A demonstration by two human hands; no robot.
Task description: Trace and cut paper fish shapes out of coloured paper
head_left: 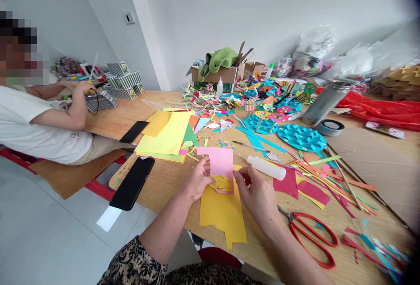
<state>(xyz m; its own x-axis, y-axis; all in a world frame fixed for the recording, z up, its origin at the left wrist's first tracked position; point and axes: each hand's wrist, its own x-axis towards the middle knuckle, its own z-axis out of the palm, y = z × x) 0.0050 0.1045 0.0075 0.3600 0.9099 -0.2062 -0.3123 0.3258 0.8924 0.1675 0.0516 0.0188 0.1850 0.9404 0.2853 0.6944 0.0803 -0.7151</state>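
My left hand (198,179) grips the left side of a pink sheet of paper (221,160), its thumb pressing a yellow paper fish (223,182) with dark markings against the sheet's lower part. At the right edge of the pink sheet, the thumb and fingers of my right hand (257,191) are closed in a pinch on its edge. Beneath both lies a larger yellow sheet (223,219) with a ragged cut lower edge, reaching over the table's front edge. Red-handled scissors (311,234) rest to the right of my right hand.
Beyond my right hand lies a white glue bottle (267,168). Left are a stack of coloured paper (164,134) and a black phone (133,184). Blue scalloped discs (301,137), a steel flask (324,101) and paper strips (331,175) fill the right. A co-worker (42,119) sits at left.
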